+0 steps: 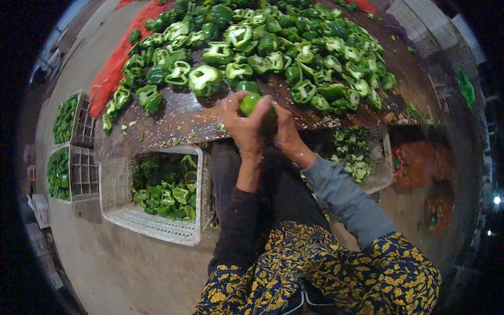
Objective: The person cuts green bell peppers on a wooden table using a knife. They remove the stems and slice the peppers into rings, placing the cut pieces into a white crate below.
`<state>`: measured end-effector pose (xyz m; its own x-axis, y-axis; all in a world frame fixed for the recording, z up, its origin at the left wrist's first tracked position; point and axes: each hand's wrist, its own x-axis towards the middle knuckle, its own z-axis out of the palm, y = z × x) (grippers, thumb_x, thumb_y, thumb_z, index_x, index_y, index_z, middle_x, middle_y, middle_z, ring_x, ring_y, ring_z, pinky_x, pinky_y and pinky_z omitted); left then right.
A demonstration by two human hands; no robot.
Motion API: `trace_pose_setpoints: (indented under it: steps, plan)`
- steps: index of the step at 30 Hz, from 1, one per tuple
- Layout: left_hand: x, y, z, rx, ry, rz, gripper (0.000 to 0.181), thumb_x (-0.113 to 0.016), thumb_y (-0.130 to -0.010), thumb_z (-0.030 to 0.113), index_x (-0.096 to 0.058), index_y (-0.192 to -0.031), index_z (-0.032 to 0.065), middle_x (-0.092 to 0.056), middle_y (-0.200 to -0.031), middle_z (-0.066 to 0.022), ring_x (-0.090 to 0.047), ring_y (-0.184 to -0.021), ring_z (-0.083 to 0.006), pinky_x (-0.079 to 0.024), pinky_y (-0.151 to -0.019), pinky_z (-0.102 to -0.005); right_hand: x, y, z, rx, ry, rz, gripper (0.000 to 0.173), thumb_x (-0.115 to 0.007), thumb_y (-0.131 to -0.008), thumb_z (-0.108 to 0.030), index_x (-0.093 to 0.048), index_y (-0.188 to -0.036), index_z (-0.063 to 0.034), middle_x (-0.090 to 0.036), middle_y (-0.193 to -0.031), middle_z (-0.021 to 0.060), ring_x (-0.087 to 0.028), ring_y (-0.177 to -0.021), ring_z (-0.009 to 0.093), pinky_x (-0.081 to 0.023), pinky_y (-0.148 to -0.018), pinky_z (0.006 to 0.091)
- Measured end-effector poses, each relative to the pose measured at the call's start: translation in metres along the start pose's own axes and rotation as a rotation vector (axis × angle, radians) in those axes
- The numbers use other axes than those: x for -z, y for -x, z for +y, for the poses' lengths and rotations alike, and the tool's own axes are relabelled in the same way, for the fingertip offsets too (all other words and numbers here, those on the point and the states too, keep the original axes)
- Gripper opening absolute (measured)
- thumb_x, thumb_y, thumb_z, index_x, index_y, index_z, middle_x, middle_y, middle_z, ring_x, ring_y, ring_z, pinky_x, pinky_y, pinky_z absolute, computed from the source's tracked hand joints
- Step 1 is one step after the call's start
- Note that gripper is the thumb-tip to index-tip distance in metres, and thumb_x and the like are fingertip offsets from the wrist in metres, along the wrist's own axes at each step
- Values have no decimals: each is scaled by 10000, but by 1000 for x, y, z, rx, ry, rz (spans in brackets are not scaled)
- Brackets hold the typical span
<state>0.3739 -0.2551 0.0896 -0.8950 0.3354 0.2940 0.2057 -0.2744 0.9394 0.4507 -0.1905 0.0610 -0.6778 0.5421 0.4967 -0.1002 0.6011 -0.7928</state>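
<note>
A green bell pepper (249, 104) is clasped between my two hands above the near edge of the table. My left hand (245, 125) wraps its left side, thumb across the front. From the right, my right hand (286, 132) presses against the same pepper. Its fingers are blurred and partly hidden, so I cannot tell whether they also hold a tool. Just beyond my hands lies another green pepper (248, 86). Cut peppers surround it, including a halved pepper (204, 80) with its pale inside facing up.
Cut green peppers (238, 36) are heaped across the dark table (169, 122), with loose seeds along its near edge. A white plastic crate (151, 229) holding pepper pieces stands lower left. Another crate (385, 173) with scraps sits lower right. Filled crates (84, 173) stand far left.
</note>
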Motion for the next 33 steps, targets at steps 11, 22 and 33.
trace_pose_setpoints:
  steps: [11,22,33]
  plan:
    - [239,-21,-34,24,-937,108,400,-778,-692,169,-612,-1006,-15,-570,-1056,-117,-540,-971,-233,-427,-874,-326,116,46,61,-107,901,-513,338,-678,-737,-296,-569,-939,-48,-548,-931,182,-557,-848,369,-453,-689,437]
    - [184,-5,-71,-17,-419,176,303,-703,-780,101,-611,-1046,-10,-557,-1118,-93,-569,-911,-171,-482,-736,-272,58,-25,165,-384,1032,-63,431,-706,-629,-190,-499,-967,-21,-585,-863,176,-566,-781,363,-451,-688,446]
    - [12,0,-57,1069,1084,-286,409,-667,-791,381,-536,-1057,99,-614,-842,-58,-614,-801,-202,-532,-700,-398,27,-17,16,-248,-87,-381,321,-592,-765,-88,-473,-1058,-30,-521,-964,48,-502,-905,131,-412,-820,277]
